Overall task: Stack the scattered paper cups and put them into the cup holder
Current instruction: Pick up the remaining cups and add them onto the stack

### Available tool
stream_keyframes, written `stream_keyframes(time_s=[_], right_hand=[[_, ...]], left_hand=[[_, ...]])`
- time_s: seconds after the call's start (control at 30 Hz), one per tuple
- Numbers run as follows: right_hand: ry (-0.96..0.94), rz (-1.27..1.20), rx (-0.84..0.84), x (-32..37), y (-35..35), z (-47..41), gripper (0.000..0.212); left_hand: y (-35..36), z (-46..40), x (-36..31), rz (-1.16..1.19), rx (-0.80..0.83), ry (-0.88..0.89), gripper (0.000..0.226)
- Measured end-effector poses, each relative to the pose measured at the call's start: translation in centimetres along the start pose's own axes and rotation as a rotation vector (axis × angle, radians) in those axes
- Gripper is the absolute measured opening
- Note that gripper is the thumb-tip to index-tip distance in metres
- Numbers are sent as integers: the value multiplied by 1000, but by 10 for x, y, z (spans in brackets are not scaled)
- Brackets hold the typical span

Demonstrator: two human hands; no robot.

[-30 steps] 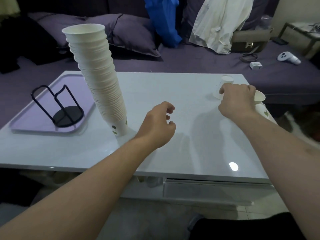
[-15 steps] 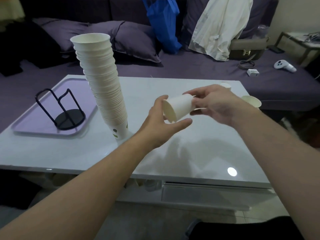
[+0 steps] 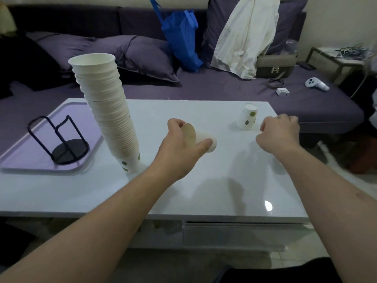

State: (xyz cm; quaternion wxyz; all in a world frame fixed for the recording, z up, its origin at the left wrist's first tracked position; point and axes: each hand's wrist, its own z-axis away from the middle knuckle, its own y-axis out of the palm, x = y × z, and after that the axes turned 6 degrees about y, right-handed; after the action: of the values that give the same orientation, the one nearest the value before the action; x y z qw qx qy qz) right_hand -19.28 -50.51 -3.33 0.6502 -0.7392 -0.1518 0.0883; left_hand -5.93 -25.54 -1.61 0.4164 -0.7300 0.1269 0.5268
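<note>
A tall leaning stack of white paper cups [image 3: 110,111] stands on the white table [image 3: 224,190], left of centre. My left hand [image 3: 179,152] grips a single paper cup [image 3: 205,140] on its side above the table, mouth turned toward me. My right hand [image 3: 279,133] hovers low at the table's right side with its fingers curled downward; what lies under them is hidden. Just beyond it an upside-down cup with leaf print [image 3: 247,117] stands on the table. The black wire cup holder [image 3: 61,144] stands without cups on a lilac tray [image 3: 18,160] at the far left.
Behind the table runs a purple sofa [image 3: 224,88] with cushions, a blue bag [image 3: 181,37], a white garment [image 3: 244,37], a handbag [image 3: 275,65], a white controller [image 3: 316,84] and a small box [image 3: 282,91]. A side table [image 3: 336,58] stands at the far right.
The cup has passed from my right hand into my left. My right hand has gone back to the right side of the table, beside the upside-down cup.
</note>
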Motion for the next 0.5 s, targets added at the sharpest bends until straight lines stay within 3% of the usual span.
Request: stream_keyframes(time_s=[0.17,0.3,0.37,0.5], right_hand=[[-9,34,145,-4,15,-4,29],[-33,-102,76,-4,6,-8,29],[-18,-260,31,-5,-6,-6,29],[166,-849,-18,-15,-27,1,29]], left_hand=[[3,-2,3,-6,7,6,62],[0,-1,5,-8,5,-7,62],[-3,-1,5,-18,0,-5,61],[-9,2,2,-41,-17,9,59]])
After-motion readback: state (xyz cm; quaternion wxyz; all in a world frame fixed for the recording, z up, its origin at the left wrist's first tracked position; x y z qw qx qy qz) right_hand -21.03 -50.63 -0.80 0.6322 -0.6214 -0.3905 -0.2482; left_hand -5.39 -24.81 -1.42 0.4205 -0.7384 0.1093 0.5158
